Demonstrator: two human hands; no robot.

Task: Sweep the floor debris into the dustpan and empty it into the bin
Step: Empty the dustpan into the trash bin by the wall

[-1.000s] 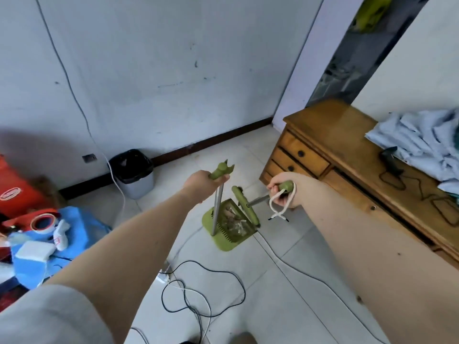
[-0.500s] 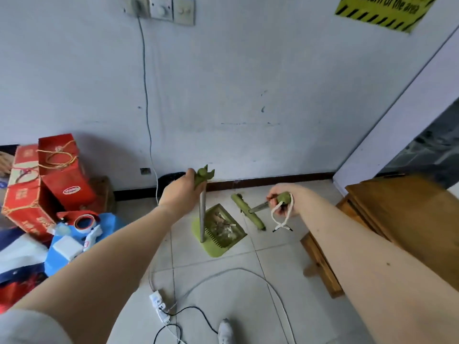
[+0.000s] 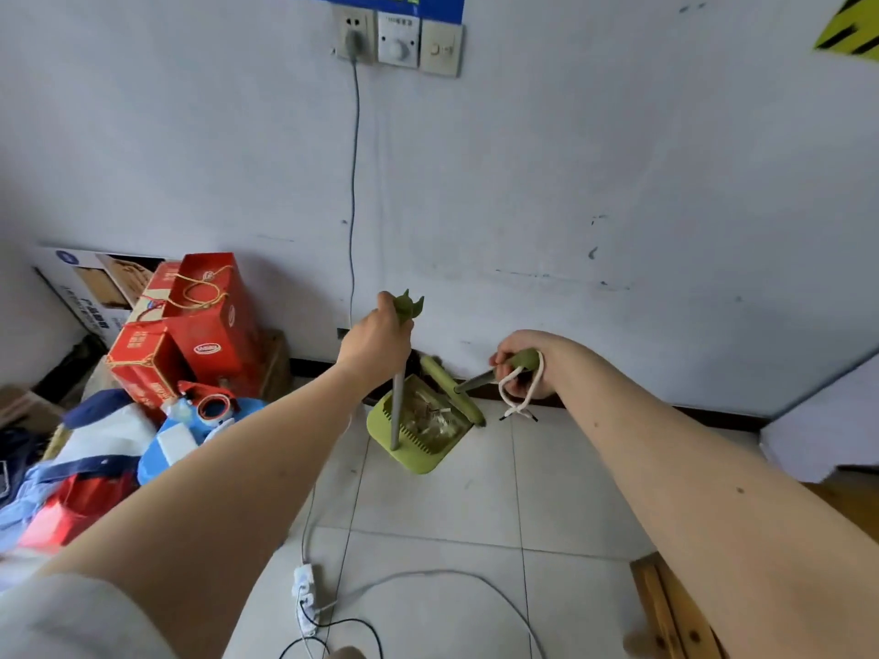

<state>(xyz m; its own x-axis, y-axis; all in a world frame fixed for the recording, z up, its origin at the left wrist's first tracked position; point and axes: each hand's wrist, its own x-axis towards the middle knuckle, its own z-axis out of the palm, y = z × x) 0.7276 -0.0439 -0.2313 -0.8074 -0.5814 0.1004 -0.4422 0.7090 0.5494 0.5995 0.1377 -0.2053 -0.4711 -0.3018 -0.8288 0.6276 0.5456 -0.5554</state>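
Dustpan (image 3: 415,463) green, hangs straight below the left fingers on a grey upright pole (image 3: 396,411), pan mouth turned up toward the camera, pale scraps of debris (image 3: 435,418) lying inside it; cannot tell if the pan touches the floor (image 3: 475,506). Left hand (image 3: 376,340) grips the green top end of the pole, fingers clamped round it, forked tip sticking out above them. Right hand (image 3: 521,368) holds the green grip of the brush (image 3: 452,390), fingers curled tight on it, white cord loop (image 3: 518,397) dangling below them. Brush shaft slants down and left from the right fingers, its green head lying across the far edge of the pan, between the two hands. Left of the left fingers, well apart: red boxes (image 3: 200,335), tape roll (image 3: 211,407), heap of cloth. Above the left fingers a wall socket (image 3: 354,40) with a grey cable (image 3: 353,183) running down. Below both hands, nearer the camera, a white power strip (image 3: 304,592) on the tiles
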